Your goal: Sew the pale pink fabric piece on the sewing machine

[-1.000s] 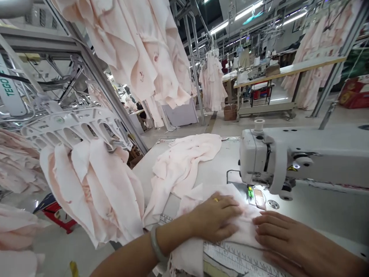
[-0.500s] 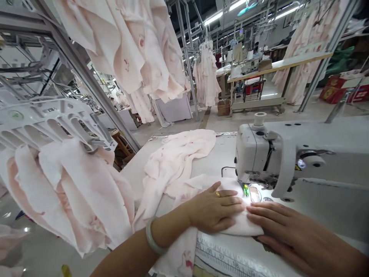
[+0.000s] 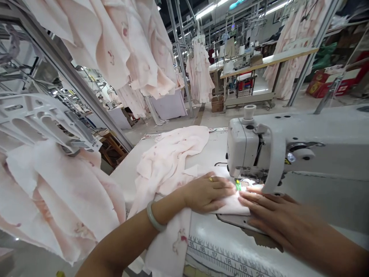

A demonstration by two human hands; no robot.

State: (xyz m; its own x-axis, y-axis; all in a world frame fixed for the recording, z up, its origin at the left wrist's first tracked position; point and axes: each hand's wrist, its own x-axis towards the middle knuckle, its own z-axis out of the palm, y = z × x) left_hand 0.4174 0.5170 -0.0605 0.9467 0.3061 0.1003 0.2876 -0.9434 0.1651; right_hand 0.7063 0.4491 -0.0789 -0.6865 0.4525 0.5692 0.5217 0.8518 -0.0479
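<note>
A pale pink printed fabric piece point(image 3: 173, 154) lies bunched across the table, and one part runs under the needle area of a white sewing machine point(image 3: 245, 148). My left hand point(image 3: 209, 192), with a ring and a bangle, rests flat on the cloth just left of the lit presser foot. Its fingers are stretched out, pressing the fabric down. On the right side of the needle, my right hand point(image 3: 271, 209) lies with fingers extended, their tips on the fabric edge. A green part point(image 3: 238, 184) shows at the presser foot between both hands.
A printed ruler strip point(image 3: 219, 256) runs along the table's front. At left, a white hanger clamp point(image 3: 43, 115) carries pink pieces. More pink fabric point(image 3: 115, 42) hangs overhead. Behind are another worktable point(image 3: 268, 63) and red boxes point(image 3: 328, 82).
The view has shifted, so most things sit slightly further left. Both hands and the fabric have moved away from me toward the machine, baring more of the table plate in front.
</note>
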